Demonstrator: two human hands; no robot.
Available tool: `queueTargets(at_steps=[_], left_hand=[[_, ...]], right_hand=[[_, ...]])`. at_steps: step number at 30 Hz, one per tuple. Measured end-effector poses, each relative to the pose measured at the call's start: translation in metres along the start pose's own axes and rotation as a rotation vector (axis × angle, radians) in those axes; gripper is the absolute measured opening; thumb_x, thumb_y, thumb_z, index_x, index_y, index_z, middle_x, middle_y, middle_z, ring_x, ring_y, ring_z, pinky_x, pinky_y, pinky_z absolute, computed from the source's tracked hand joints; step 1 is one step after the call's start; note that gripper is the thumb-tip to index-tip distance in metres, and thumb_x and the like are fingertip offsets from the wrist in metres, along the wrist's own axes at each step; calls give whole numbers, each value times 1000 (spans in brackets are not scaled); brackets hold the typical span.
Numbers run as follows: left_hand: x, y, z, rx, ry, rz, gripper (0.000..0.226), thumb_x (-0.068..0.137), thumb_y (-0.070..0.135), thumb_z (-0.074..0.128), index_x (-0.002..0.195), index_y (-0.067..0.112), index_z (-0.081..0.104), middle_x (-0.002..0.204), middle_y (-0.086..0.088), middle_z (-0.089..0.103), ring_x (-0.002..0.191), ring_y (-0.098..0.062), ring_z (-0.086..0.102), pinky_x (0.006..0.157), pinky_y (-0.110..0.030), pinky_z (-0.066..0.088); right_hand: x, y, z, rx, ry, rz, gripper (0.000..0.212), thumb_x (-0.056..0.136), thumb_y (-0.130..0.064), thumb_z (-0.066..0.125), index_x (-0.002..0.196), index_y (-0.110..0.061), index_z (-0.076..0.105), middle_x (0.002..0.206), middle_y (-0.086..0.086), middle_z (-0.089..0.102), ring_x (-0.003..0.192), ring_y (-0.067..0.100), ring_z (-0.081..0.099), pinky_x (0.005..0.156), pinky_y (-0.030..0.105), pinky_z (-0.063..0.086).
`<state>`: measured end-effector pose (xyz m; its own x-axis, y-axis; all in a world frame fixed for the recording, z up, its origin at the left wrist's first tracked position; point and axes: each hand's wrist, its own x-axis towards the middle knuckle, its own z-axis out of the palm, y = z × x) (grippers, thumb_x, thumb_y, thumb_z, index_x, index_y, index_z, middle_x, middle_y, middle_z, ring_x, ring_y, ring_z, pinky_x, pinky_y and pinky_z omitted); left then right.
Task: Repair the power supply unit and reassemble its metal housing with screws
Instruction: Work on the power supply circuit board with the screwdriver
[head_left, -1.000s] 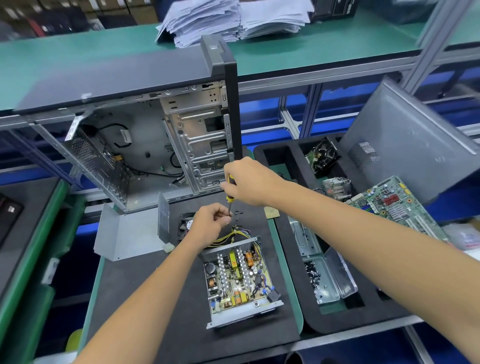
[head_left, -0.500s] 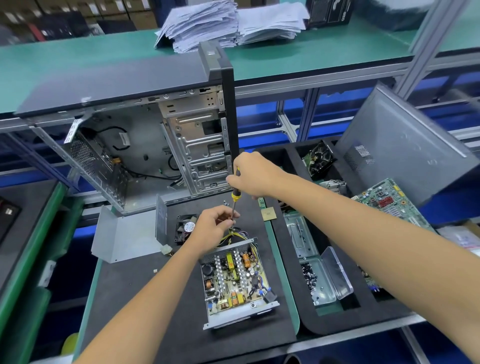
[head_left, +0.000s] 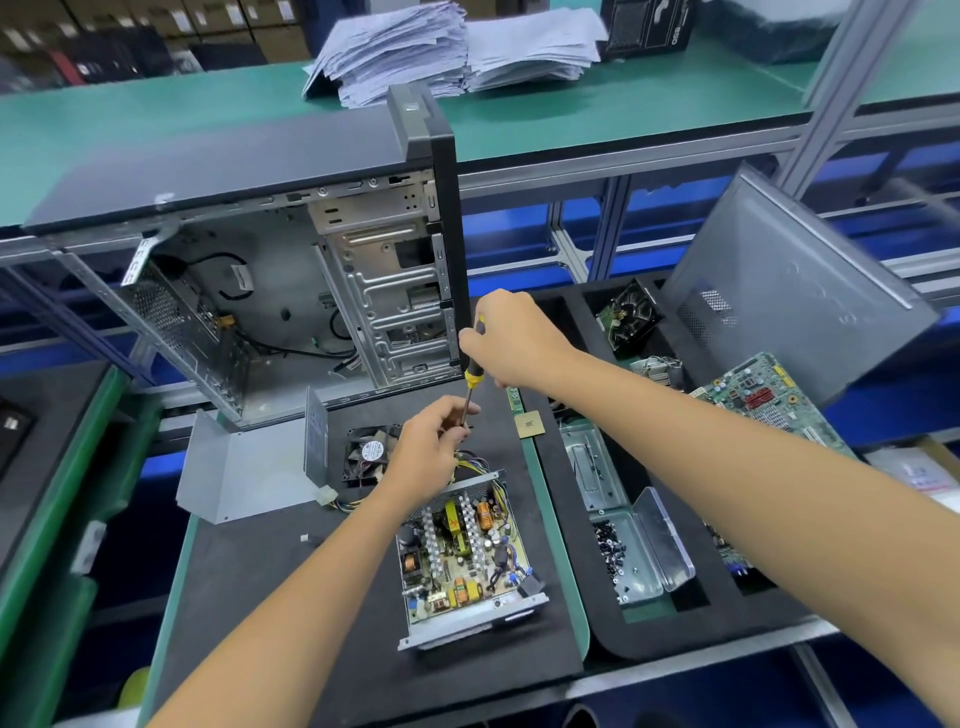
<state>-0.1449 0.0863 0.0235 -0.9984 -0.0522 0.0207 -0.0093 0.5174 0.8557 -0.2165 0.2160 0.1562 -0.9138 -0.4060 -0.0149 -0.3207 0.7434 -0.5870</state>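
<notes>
A: Start at the left. What is there?

B: A bent grey metal cover (head_left: 244, 467) lies on the black mat (head_left: 249, 597), in front of an open computer case (head_left: 291, 291) that shows its bare interior and drive cage. Just right of the cover sits a small black fan (head_left: 371, 453), with a white connector (head_left: 325, 494) near its lower left corner.

A: And the left hand?

B: The left hand (head_left: 428, 449) hovers over the far end of the power supply unit (head_left: 465, 561), fingers curled, thumb and fingertips pinching the metal shaft of the screwdriver (head_left: 471, 382) near its tip. Whether a screw sits under those fingers — I cannot tell.

A: Where is the unit itself?

B: On the mat, centre front, its lid off, circuit board and coils exposed, with yellow and dark wires bunched at the far end beneath the left hand.

A: The right hand?

B: The right hand (head_left: 511, 340) is wrapped round the yellow and black handle, holding the tool nearly upright above the left hand.

A: Further right?

B: A small square chip (head_left: 529, 425) lies at the mat's green edge. Beyond it a black foam tray (head_left: 691, 629) holds an open metal tin (head_left: 636, 551) with dark screws — its lid tilted up. A green motherboard (head_left: 753, 400) rests at the tray's right, and a grey side panel (head_left: 795, 291) leans behind it.
</notes>
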Motion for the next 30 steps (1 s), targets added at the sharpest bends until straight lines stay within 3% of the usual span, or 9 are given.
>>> queueTargets(at_steps=[3, 7, 11, 17, 23, 27, 30], left_hand=[[-2, -1, 7, 38, -8, 5, 30, 95, 5, 51, 101, 34, 57, 96, 2, 61, 91, -12, 60, 75, -22, 45], [-3, 0, 7, 55, 22, 55, 22, 91, 12, 62, 98, 33, 62, 88, 9, 66, 78, -4, 58, 69, -17, 46], [-5, -2, 3, 53, 16, 77, 19, 88, 11, 65, 97, 28, 64, 87, 13, 68, 80, 0, 60, 69, -9, 44], [-6, -3, 0, 58, -57, 43, 21, 86, 10, 68, 103, 22, 65, 96, 11, 70, 90, -7, 64, 81, -24, 51], [-1, -5, -11, 207, -121, 26, 25, 93, 13, 58, 111, 31, 61, 112, 11, 62, 100, -6, 59, 87, -24, 45], [12, -3, -15, 415, -407, 10, 28, 99, 26, 48, 125, 22, 58, 127, 5, 59, 116, -13, 53, 93, -25, 38], [15, 3, -8, 432, -625, -30, 35, 99, 39, 45, 128, 23, 55, 128, 5, 58, 117, -13, 53, 99, -31, 41]], right_hand=[[-1, 1, -1, -34, -23, 1, 21, 92, -13, 49, 72, -9, 45, 62, 11, 58, 50, 25, 65, 48, 24, 44], [-3, 5, -3, -74, -35, -2, 26, 93, -15, 50, 69, -10, 43, 57, 5, 50, 47, 20, 49, 45, 24, 38], [-7, 10, -3, -89, -26, -8, 30, 93, -18, 52, 66, -11, 44, 59, 5, 53, 44, 16, 47, 43, 23, 33], [-11, 14, -1, -61, -45, -14, 24, 93, -17, 51, 71, -7, 51, 69, 14, 65, 48, 19, 49, 46, 25, 39], [-16, 19, -3, -57, -64, -8, 20, 92, -16, 51, 82, 0, 59, 76, 17, 68, 52, 21, 48, 51, 29, 42], [-21, 26, -7, -66, -70, -9, 21, 92, -16, 52, 87, 3, 60, 85, 19, 67, 51, 18, 46, 51, 29, 39], [-26, 33, -8, -92, -84, -16, 20, 92, -17, 52, 79, -2, 56, 82, 17, 64, 49, 19, 44, 47, 26, 36]])
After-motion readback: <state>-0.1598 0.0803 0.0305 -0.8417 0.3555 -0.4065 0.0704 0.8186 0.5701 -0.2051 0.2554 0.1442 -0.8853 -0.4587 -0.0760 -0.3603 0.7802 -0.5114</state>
